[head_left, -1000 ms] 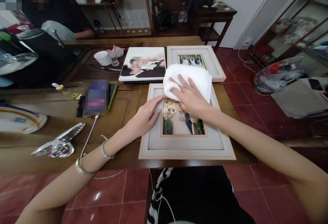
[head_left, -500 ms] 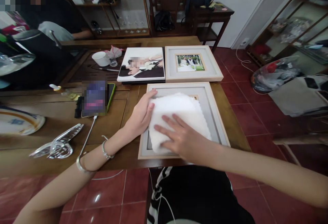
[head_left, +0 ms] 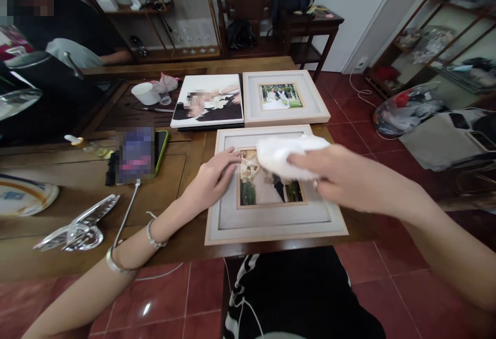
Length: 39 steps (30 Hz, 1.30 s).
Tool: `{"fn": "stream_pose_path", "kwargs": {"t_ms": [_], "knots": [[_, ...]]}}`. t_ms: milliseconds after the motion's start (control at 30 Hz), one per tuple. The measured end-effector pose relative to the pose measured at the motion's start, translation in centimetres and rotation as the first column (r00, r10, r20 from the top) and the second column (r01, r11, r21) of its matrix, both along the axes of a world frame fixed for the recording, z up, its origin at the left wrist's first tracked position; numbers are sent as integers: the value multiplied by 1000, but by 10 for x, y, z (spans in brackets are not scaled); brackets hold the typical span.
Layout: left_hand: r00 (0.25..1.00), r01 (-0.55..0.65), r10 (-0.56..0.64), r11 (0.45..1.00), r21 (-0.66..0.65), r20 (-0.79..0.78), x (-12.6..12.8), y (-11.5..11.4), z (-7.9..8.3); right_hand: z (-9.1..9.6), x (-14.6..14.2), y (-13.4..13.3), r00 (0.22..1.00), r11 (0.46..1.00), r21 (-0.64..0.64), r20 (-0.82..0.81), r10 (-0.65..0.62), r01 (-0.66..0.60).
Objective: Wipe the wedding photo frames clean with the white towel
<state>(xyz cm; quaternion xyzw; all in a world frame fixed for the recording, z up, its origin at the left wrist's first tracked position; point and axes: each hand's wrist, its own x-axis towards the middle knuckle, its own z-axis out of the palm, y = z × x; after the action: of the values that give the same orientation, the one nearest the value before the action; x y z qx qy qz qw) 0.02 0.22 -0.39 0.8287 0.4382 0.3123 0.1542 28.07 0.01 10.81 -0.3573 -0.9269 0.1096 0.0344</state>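
A pale wooden picture frame (head_left: 271, 220) with a photo lies flat at the near edge of the brown table (head_left: 174, 173). My left hand (head_left: 211, 179) rests flat on the frame's left side, fingers spread over the mat. My right hand (head_left: 341, 176) is raised a little above the frame's right side and grips a bunched white cloth (head_left: 282, 155), which hangs over the photo's upper right part.
Behind the frame lie a second framed photo (head_left: 282, 98) and a canvas print (head_left: 209, 104). To the left are a phone on a cable (head_left: 137, 155), a shiny metal ornament (head_left: 77, 225), a plate (head_left: 23, 197) and a white cup (head_left: 145, 93). Another person sits at far left.
My right hand lifted the cloth off the frame's glass and moved right, bunching it. The photo, covered half a second ago, shows again. My left hand stayed on the frame.
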Motion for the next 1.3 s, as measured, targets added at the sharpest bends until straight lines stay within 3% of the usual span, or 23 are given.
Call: {"fn": "stream_pose_path", "kwargs": {"t_ms": [67,133,233,333,433,700,1033,1167,1300], "knots": [[1000,4,-4,1000,-4,9,0,0,0,-1,-12,21,988,981,147,-113,-109,125],[1000,2,-2,1000,-4,15,1,0,0,-11,-30,40,977,946,279,-175,-117,164],[1000,-27,27,1000,3,14,2,0,2,-33,-61,60,993,920,392,-112,40,7],[998,-61,61,998,-13,-7,2,0,4,-51,-85,67,990,926,351,17,143,-140],[997,-81,81,996,-33,-13,3,0,6,-61,-94,67,983,952,256,115,141,-166],[997,-68,69,997,-32,35,2,1,4,-69,-54,64,990,958,267,113,80,-108],[999,-47,48,999,-12,25,1,1,1,-50,8,37,974,957,289,205,-99,36],[1000,-31,31,999,7,3,1,1,0,-47,13,-7,985,976,213,159,-68,33],[999,-35,35,999,3,-16,2,1,1,-43,8,-62,997,999,10,63,40,-40]]}}
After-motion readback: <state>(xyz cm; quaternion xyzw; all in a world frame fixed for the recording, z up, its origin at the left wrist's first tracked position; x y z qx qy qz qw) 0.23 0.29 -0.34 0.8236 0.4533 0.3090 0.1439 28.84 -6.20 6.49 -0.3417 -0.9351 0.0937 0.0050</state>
